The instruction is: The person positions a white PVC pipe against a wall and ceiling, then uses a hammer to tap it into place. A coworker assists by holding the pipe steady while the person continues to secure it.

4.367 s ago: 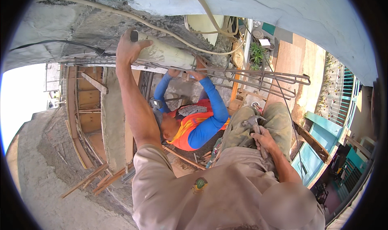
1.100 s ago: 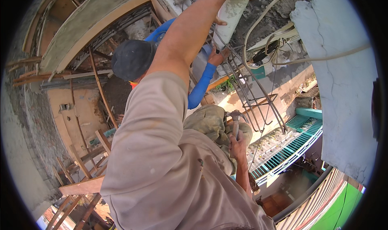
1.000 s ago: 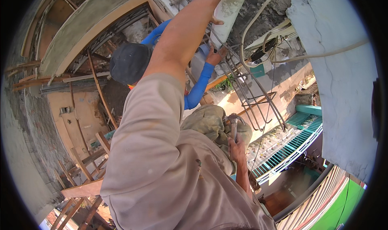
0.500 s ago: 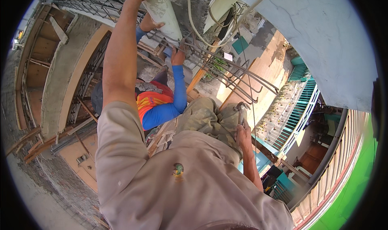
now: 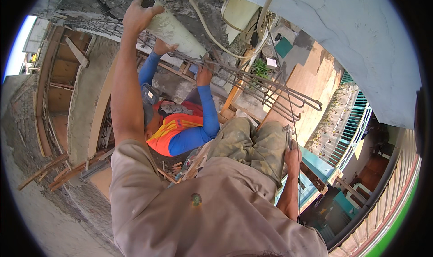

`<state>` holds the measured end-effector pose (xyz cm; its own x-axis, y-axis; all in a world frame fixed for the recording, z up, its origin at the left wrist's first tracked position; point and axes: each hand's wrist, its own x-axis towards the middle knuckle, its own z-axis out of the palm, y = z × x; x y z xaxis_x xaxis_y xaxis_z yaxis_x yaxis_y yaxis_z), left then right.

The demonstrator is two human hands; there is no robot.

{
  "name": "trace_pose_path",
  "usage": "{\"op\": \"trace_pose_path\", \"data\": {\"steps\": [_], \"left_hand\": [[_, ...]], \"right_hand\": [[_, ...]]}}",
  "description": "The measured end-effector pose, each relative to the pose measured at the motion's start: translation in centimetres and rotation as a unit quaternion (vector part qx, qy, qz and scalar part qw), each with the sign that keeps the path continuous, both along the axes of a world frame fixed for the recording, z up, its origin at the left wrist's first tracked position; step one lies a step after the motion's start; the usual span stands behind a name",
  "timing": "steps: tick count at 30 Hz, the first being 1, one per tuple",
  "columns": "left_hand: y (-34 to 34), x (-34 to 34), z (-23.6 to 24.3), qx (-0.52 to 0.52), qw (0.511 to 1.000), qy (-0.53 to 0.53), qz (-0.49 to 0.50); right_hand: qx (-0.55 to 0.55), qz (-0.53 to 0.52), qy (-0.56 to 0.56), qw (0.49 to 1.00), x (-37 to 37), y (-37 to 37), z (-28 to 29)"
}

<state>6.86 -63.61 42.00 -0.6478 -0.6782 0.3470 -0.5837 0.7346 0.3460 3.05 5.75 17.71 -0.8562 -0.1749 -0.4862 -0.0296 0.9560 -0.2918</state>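
My left arm reaches up to the far left, and my left hand [image 5: 139, 14] is closed around the open upper end of a thick, pale, cement-smeared pipe [image 5: 178, 35]. The pipe slants down to the right toward a cage of steel reinforcing bars [image 5: 266, 86]. Low at my right side, beside my camouflage-trousered knee, my right hand [image 5: 293, 155] grips a hammer [image 5: 288, 131] by its handle, head upward. A co-worker in an orange vest and blue sleeves has one hand [image 5: 164, 47] beside the pipe and the other [image 5: 205, 73] at its lower end among the bars.
A beige cable [image 5: 198, 20] loops down near the pipe. On the left stand timber formwork [image 5: 61, 85] and rough concrete. A pale wall [image 5: 352, 36] overhangs at the upper right. Far below lie a plant [image 5: 260, 68], a teal railing [image 5: 347, 135] and a corrugated roof [image 5: 388, 198].
The view has shifted, bringing my left hand and the pipe's upper end fully into sight. My left hand stays on the pipe and my right hand keeps hold of the hammer.
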Motion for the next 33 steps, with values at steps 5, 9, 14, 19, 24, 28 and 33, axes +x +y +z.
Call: {"op": "trace_pose_path", "data": {"steps": [5, 9, 14, 19, 24, 28, 33], "left_hand": [[-0.5, -0.3, 0.0, 0.008, 1.000, 0.002, -0.024], [0.8, 0.1, 0.8, -0.003, 0.999, 0.018, -0.036], [3.4, -0.1, 2.1, 0.044, 0.997, 0.007, 0.055], [5.0, -1.2, 2.9, 0.002, 0.999, -0.022, 0.045], [5.9, -1.0, 3.3, -0.001, 0.998, -0.037, 0.041], [6.1, -0.5, 3.4, -0.016, 0.999, -0.017, 0.033], [6.4, -1.0, 3.2, -0.032, 0.998, -0.032, 0.033]], "right_hand": [[-0.037, 0.015, -0.001, 0.999, -1.5, 0.3, -1.9], [-0.033, 0.035, -0.029, 0.998, -2.0, -0.7, -0.6], [-0.088, 0.084, 0.004, 0.993, -1.0, -2.0, 2.6], [-0.121, 0.097, -0.012, 0.988, 0.7, -3.3, 4.6], [-0.167, 0.145, -0.025, 0.975, 3.0, -4.8, 5.0], [-0.143, 0.184, -0.052, 0.971, 3.1, -5.3, 5.2], [-0.125, 0.196, -0.069, 0.970, 2.2, -5.2, 5.4]]}}
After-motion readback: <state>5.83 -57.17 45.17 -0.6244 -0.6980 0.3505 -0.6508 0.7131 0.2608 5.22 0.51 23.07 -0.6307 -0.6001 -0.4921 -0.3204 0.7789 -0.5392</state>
